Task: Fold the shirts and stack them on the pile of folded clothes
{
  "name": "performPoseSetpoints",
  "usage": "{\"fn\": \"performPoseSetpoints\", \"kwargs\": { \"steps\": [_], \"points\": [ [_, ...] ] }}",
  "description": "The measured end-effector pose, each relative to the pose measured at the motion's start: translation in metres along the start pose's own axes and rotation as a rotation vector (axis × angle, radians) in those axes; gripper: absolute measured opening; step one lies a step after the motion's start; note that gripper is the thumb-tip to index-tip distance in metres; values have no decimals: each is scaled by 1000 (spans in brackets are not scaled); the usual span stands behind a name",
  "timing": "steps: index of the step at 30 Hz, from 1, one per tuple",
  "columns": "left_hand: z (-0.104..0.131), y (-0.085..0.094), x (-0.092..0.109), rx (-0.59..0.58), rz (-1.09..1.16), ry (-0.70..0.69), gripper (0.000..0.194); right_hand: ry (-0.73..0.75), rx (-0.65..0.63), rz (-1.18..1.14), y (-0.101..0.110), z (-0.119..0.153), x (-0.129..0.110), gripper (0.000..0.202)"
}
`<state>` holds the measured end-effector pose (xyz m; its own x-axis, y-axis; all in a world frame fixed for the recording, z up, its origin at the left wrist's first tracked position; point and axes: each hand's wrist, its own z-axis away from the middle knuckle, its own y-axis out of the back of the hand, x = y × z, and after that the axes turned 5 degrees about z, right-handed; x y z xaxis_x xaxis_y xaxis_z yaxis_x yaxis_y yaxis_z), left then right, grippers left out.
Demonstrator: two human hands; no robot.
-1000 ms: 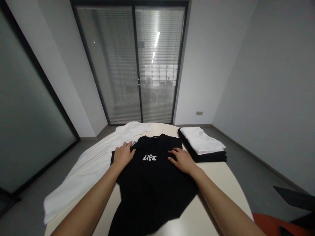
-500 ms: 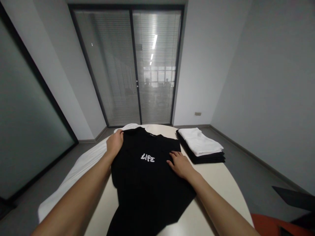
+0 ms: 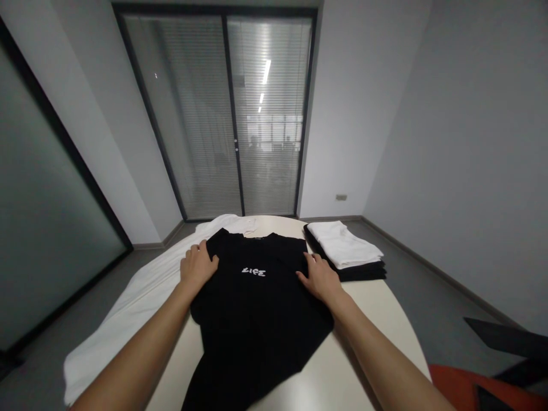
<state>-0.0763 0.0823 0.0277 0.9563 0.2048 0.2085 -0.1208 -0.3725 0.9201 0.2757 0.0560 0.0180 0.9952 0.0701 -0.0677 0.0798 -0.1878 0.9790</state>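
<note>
A black T-shirt [image 3: 257, 319] with white lettering on its chest lies spread on the table, collar at the far end and lower part toward me. At its left sleeve, my left hand [image 3: 197, 267] rests with the thumb on the black cloth, apart from the curved fingers. My right hand [image 3: 321, 278] lies along the opposite edge by the right sleeve, its fingers stretched out and thumb apart. Neither hand visibly grips the cloth. The shirt's near end runs out of the bottom of the view.
A stack of folded clothes, a white one [image 3: 345, 245] over black ones [image 3: 362, 273], stands at the table's right side. White cloth [image 3: 124, 319] covers the left side. The pale table [image 3: 381, 319] has a rounded edge. An orange chair [image 3: 471, 388] is at lower right.
My left hand has let go of the raised left shoulder and come down nearer me. The shirt's upper part has settled flatter. My right hand has shifted slightly outward to the sleeve edge.
</note>
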Motion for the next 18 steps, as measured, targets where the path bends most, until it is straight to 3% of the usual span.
{"fn": "performPoseSetpoints", "kwargs": {
  "steps": [4,9,12,16,18],
  "points": [
    [32,0,-9,14,-75,14,55,-130,-167,120,19,11,0,56],
    [30,-4,-37,-15,110,61,43,-114,-238,115,15,8,3,35],
    [16,-10,-50,10,252,81,30,-107,-140,30,10,3,1,27],
    [5,-16,-55,62,365,89,40,-111,83,-211,-2,-5,0,30],
    [7,-14,-53,96,378,51,47,-50,122,-317,-7,-8,2,37]
  ]
}}
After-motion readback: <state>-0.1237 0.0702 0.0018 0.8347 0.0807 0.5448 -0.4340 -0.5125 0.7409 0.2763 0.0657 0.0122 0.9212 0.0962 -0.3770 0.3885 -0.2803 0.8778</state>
